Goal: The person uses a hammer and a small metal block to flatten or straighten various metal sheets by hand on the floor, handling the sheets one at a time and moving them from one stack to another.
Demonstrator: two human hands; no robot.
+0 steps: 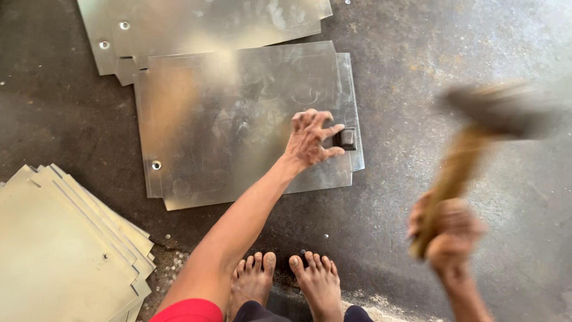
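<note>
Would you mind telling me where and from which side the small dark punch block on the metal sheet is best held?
Probably by its left side faces, coming from the left. The punch block sits near the sheet's right edge; the left hand pinches it that way, leaving its top bare while the right hand holds the hammer raised.

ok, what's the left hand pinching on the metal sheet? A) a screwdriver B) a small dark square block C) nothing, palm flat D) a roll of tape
B: the left hand grips a small dark square block between thumb and fingers near the right edge of the metal sheet, while the right hand holds a motion-blurred hammer raised.
</note>
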